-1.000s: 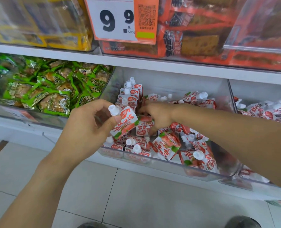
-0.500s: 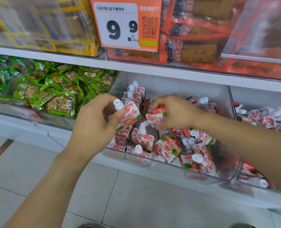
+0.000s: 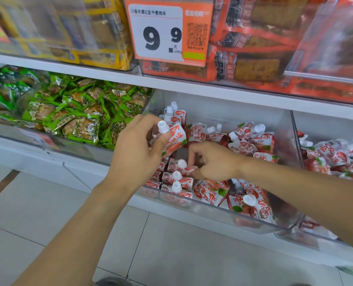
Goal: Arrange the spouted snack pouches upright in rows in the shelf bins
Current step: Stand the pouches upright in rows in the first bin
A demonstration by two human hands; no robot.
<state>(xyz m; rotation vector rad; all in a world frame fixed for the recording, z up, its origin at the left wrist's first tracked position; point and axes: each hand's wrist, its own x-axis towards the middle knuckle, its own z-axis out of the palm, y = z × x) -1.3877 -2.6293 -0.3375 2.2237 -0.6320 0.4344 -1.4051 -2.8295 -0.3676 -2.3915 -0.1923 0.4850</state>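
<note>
A clear shelf bin [image 3: 212, 211] holds many red-and-white spouted pouches with white caps. My left hand [image 3: 138, 153] grips one pouch [image 3: 174, 139] by its side, cap up, above the bin's left part. My right hand [image 3: 212, 162] reaches low into the bin and pinches another pouch [image 3: 179, 166] standing in a front row of upright pouches [image 3: 176, 182]. More upright pouches [image 3: 174, 115] stand at the bin's back left. Loose pouches [image 3: 249, 139] lie jumbled across the right half.
A bin of green snack packets [image 3: 74, 112] sits to the left. Another clear bin with the same pouches [image 3: 336, 153] is on the right. Above hang a 9.9 price tag [image 3: 167, 32] and bins of yellow and orange packs. Tiled floor lies below.
My right hand came out of the loose pile with a pouch and lowered it into the front row. My left hand kept its pouch, shifting slightly.
</note>
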